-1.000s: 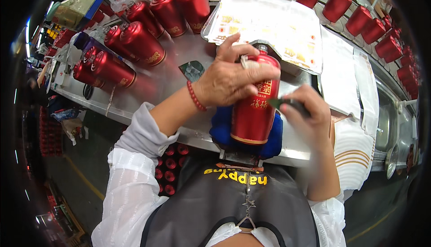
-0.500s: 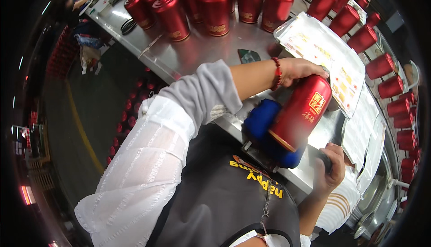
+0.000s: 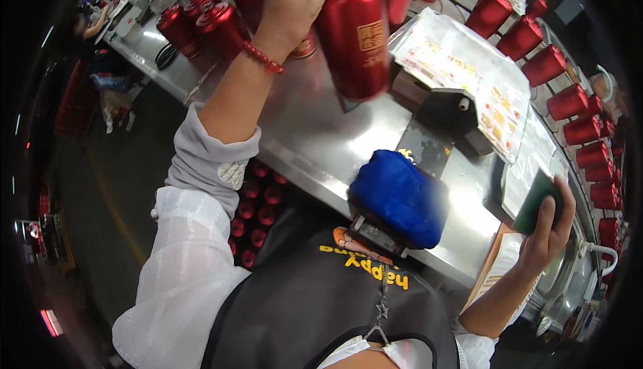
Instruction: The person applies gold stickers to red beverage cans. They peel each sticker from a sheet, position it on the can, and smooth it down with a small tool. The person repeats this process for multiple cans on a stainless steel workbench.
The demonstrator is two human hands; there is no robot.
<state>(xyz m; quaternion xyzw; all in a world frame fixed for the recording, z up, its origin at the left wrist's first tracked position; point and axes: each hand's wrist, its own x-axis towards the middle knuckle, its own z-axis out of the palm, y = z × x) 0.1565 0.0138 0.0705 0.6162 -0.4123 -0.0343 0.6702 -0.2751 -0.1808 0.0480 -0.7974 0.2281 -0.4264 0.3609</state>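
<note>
My left hand (image 3: 296, 2), with a red bead bracelet at the wrist, grips a glossy red bottle (image 3: 353, 50) by its top. The bottle hangs upright with gold print on its side, over the far part of the metal table (image 3: 321, 151), in front of other red bottles. In my right hand (image 3: 553, 225), at the right, is a flat dark green piece (image 3: 534, 203), pinched between thumb and fingers. Near my body, a bunched blue cloth (image 3: 400, 198) covers a small stand at the table's front edge.
Several red bottles (image 3: 179, 32) stand along the table's far side. A white sheet with gold and red prints (image 3: 462, 67) lies behind a black block (image 3: 447, 115). More red bottles line a curved conveyor (image 3: 566, 102) at the right. Below the table's edge are more red bottles (image 3: 251, 208).
My left hand has lifted the bottle off the blue cloth and carried it away and to the left. My right hand has moved right and upward with the green piece.
</note>
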